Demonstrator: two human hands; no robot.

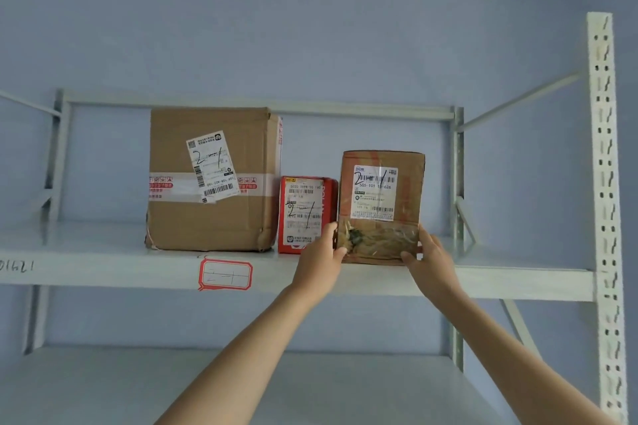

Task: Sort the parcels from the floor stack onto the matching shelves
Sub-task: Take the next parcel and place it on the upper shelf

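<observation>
A small brown cardboard parcel stands upright at the front of the upper shelf, its white label marked "2-1". My left hand grips its lower left edge and my right hand grips its lower right corner. Touching its left side stands a small red parcel, also marked "2-1". Further left on the same shelf sits a large brown carton with a "2-1" label. A red-bordered tag reading "2-1" is stuck on the shelf's front edge.
A white slotted upright post rises at the right. The lower shelf lies below my arms. A blue wall stands behind the rack. Bare shelf surface stretches left of the carton and right of the held parcel.
</observation>
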